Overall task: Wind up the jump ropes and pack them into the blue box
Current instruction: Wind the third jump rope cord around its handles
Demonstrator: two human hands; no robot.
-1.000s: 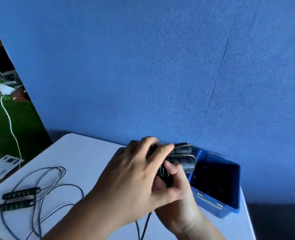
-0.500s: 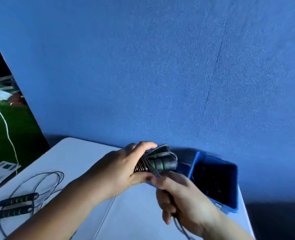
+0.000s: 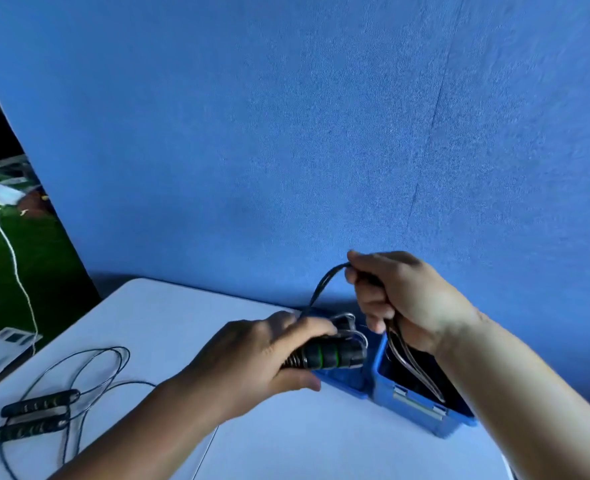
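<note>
**Half-wound rope at risk of springing loose over the box**

The left hand (image 3: pixel 259 358) is curled around the handle end of the first jump rope (image 3: pixel 324 355), holding it, with several turns of cord on it, just above the near-left edge of the blue box (image 3: pixel 421 419). The right hand (image 3: pixel 404 299) is closed on a doubled length of the same cord, lifted above the box. A slack tail hangs from it down into the open box.

The likely failure is the coil loosening. The cord looks thin and springy, so if the right hand lets tension drop, the turns could slide off the handle and undo the winding. The hanging tail could also snag on the box rim or latch during the next turn and tug the box along the desk (image 3: pixel 286 438).

By count there are two jump ropes and one box. The second jump rope (image 3: pixel 106 362) lies unwound at the left of the desk, well apart from the box, with its two handles (image 3: pixel 37 405) side by side. How many handles the left hand holds cannot be told.
</note>
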